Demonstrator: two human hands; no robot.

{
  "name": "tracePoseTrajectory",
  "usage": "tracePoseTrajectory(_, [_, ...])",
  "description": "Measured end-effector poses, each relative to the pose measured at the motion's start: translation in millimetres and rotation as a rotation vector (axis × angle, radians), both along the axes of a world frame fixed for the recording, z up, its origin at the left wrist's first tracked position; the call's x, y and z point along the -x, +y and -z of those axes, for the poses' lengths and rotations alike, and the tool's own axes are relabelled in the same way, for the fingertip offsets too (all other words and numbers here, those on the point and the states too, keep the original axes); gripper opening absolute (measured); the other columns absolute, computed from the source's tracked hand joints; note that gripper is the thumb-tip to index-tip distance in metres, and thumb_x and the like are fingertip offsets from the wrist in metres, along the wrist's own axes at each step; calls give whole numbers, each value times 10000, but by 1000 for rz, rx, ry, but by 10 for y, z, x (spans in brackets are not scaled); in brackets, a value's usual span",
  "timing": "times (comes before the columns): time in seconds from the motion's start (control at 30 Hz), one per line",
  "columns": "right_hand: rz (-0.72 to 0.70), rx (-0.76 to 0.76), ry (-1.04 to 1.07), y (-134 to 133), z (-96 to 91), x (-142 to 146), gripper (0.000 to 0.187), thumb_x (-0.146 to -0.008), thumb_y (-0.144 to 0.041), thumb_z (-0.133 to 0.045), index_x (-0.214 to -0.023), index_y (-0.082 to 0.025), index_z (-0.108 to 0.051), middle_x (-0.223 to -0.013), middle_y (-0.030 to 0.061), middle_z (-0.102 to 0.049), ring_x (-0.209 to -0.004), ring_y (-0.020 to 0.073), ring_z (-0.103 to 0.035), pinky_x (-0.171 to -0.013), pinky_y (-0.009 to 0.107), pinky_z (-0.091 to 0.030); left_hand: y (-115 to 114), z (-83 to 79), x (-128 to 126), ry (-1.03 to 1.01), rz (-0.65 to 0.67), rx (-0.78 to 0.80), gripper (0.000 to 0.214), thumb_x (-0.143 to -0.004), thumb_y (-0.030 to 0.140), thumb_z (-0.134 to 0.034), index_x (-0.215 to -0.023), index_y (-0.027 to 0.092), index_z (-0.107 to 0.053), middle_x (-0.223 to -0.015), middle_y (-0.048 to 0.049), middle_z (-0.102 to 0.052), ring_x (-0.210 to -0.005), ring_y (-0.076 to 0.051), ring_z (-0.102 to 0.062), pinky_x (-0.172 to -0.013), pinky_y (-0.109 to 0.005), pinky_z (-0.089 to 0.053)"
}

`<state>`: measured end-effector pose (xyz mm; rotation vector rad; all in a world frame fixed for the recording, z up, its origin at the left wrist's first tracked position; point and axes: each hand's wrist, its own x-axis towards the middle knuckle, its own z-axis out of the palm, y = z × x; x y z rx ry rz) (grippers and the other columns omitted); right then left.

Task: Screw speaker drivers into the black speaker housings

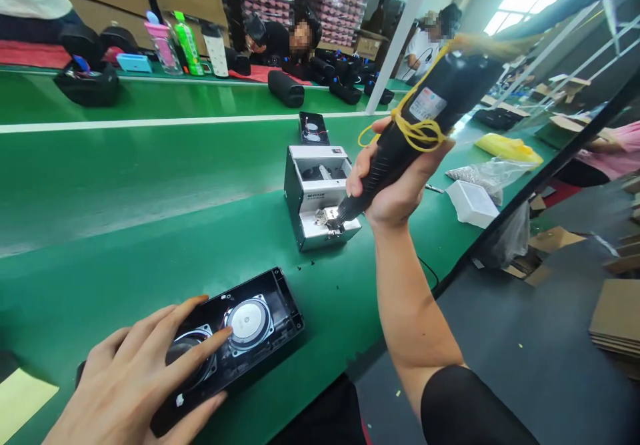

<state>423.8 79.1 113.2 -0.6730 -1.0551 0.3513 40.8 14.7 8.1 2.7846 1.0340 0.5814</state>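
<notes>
My right hand [400, 171] is wrapped around a black electric screwdriver [395, 145] with a yellow cord tied about it. Its tip points down at the front of a silver and black screw feeder [320, 198]; whether it touches a screw is hidden. My left hand [135, 371] spans a black speaker housing [280, 318], thumb along the near edge and fingers across the top. One round silver speaker driver [249, 321] shows in the housing, and a second is partly under my fingers.
Loose screws [306, 265] lie in front of the feeder. Behind it sits another speaker housing [314, 128]. To the right are a white plastic box [473, 203] and a clear bag [487, 175]. A white post [400, 38] rises from the bench. People work across the bench.
</notes>
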Motion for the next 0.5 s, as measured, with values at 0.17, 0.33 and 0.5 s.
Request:
tracePoseTrajectory(0.17, [33,-6,15,-66,-4,57,868,-840,-1027,-342,-1027,-264,-711,-521,-58,-477,-305,126,-369,-291,256,-232,-23,-66,-112,36,32,-14,508,-942,381,-678,-1430,520,-650,-1640,-23,-539,-1345,-425,-628,-948,-667,-560])
tracePoseTrajectory(0.33, [25,55,18,-233,-35,160,821,-893,-975,-379,-1085,-263,-740,-548,-45,-496,-328,127,-403,-318,242,-269,-116,-86,-194,34,39,-44,494,-927,430,-691,-1419,467,-667,-1690,-66,-484,-1408,-470,-560,-1001,-708,-512])
tracePoseTrajectory(0.5, [-96,31,41,-464,-221,263,680,-842,-886,-642,-1077,-267,-796,-557,-50,-498,-343,123,-411,-293,247,-285,-259,-108,-242,29,36,-120,548,-907,348,-687,-1451,407,-657,-1735,-122,-411,-1446,-499,-521,-1089,-758,-446])
